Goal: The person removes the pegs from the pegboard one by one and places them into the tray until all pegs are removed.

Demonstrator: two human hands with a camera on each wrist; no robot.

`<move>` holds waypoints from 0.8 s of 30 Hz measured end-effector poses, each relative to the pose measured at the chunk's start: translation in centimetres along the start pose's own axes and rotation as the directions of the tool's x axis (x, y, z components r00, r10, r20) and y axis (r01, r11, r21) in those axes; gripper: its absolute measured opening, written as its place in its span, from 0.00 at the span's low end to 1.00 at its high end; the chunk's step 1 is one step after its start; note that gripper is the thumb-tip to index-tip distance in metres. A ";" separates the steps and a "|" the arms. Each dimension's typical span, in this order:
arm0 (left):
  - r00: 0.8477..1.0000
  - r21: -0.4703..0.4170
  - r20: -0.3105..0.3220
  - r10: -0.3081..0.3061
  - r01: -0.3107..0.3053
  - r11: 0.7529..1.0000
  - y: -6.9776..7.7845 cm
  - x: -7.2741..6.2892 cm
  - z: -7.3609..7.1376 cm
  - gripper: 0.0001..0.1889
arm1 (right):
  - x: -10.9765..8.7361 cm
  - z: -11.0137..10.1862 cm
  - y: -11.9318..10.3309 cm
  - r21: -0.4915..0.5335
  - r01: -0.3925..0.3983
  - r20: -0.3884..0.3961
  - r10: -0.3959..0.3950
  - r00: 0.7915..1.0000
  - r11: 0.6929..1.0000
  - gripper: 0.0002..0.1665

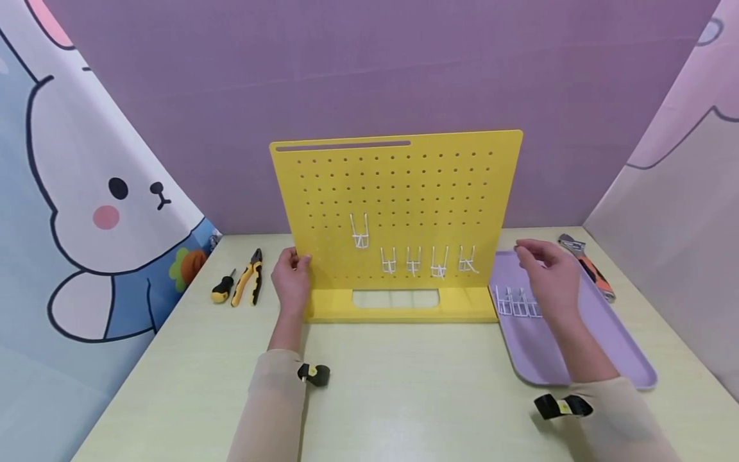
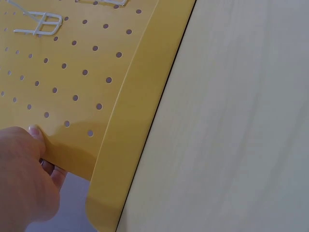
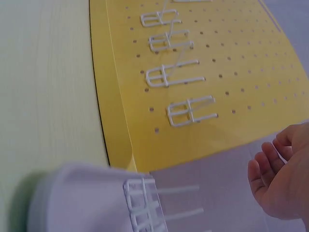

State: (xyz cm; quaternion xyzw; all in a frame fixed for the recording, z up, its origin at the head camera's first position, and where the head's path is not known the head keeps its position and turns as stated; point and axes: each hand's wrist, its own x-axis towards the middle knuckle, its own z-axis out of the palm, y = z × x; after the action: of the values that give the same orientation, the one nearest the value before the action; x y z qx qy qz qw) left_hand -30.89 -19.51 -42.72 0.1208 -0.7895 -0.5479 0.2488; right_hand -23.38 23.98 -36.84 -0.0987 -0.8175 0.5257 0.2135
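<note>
My left hand point(image 1: 291, 282) grips the pegboard point(image 1: 404, 235); my right hand point(image 1: 554, 282) hangs empty. Bracing should steady 5 hooks point(image 1: 360, 241).

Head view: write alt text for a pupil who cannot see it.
A person's left hand grips a yellow pegboard bearing five white hooks; the right hand is near a purple tray holding more hooks. Pliers and a screwdriver lie left, another tool right.

A yellow perforated board point(image 1: 398, 192) is stood upright on its base, gripped at its left edge. Five white wire hooks point(image 1: 361, 242) are hung on it, four low, one higher; more hooks point(image 1: 520, 313) are laid side by side in a purple tray point(image 1: 534, 353).
</note>
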 end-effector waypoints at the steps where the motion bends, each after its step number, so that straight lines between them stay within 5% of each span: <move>1: 1.000 0.001 -0.002 0.005 -0.005 1.000 -0.1 0.0 0.0 0.12 | -0.1 0.5 -0.3 0.005 0.007 0.013 -0.008 1.000 1.000 0.26; 16: 1.000 0.003 -0.003 0.019 -0.019 1.000 0.0 0.2 0.0 0.12 | -0.8 6.8 -3.7 0.259 0.149 0.106 -0.181 0.978 0.954 0.15; 24: 1.000 0.002 -0.004 0.016 -0.016 1.000 -0.2 0.2 0.0 0.12 | -1.1 9.3 -5.2 0.326 0.149 0.151 -0.207 0.967 0.933 0.14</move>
State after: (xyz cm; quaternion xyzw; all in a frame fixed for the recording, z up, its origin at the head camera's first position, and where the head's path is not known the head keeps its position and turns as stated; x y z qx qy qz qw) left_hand -31.05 -19.62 -42.86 0.1160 -0.7905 -0.5448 0.2547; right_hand -26.25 13.71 -35.70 0.0597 -0.7457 0.6336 0.1972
